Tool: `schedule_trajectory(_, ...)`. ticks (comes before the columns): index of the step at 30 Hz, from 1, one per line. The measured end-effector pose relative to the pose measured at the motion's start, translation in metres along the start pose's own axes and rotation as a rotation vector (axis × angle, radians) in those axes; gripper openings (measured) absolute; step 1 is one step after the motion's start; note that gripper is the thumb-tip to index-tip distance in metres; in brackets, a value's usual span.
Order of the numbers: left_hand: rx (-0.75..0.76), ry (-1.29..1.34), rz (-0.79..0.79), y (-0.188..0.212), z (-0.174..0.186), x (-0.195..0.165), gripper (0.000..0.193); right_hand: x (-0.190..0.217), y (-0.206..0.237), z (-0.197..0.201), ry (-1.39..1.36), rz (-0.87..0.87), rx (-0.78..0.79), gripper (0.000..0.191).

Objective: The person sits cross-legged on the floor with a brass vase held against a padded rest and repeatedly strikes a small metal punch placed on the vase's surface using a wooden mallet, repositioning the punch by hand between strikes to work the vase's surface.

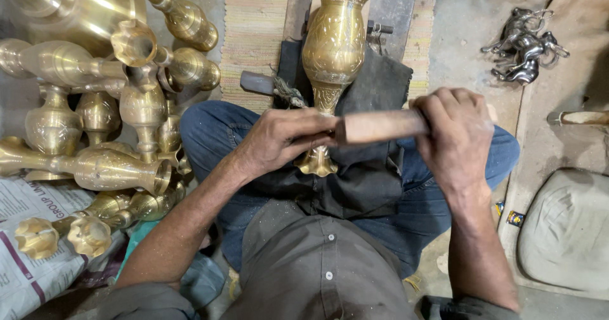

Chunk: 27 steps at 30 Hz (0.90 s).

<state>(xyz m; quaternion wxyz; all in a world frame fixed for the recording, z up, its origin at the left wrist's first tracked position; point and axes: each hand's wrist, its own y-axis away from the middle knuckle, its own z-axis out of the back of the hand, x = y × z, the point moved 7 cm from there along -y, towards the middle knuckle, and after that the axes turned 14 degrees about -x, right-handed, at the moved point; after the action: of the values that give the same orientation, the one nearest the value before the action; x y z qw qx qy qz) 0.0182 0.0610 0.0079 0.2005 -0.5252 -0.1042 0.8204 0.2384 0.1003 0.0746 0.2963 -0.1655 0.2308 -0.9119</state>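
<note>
Your left hand [282, 139] has its fingers closed around the narrow stem of the brass vase [332, 47], which lies along your lap on a dark cloth [374, 91], mouth pointing away from you and foot toward your body. Your right hand [458, 136] is closed around a wooden handle [380, 126] held crosswise, its working end hidden under the left hand at the stem.

By the look of it, you are working the vase's stem with the tool, the left hand both steadying the piece and guiding the tip. The next stroke calls for a firm hold on the stem so the vase does not roll on the cloth, and steady pressure from the right hand.

Count: one vase in hand and one tool. The pile of brass vases [101, 104] at your left holds about a dozen, overlapping too much for an exact number. A cluster of silver horse figures [525, 47] lies at upper right, perhaps three; a grey cushion [564, 231] sits at right.
</note>
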Motion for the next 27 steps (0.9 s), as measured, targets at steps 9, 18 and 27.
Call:
schedule_trajectory(9,-0.272,0.4,0.363,0.017,0.004,0.029,0.038,-0.004,-0.018,-0.002,0.075,-0.022,0.075,0.039)
schedule_trajectory(18,-0.643,0.515,0.541,0.043,0.022,0.028,0.031,-0.004,-0.102,-0.072,-0.291,-0.275,0.225,0.115)
schedule_trajectory(27,-0.58,0.533,0.622,0.047,0.013,0.025,0.034,-0.021,-0.095,-0.094,-0.948,-0.389,0.229,0.113)
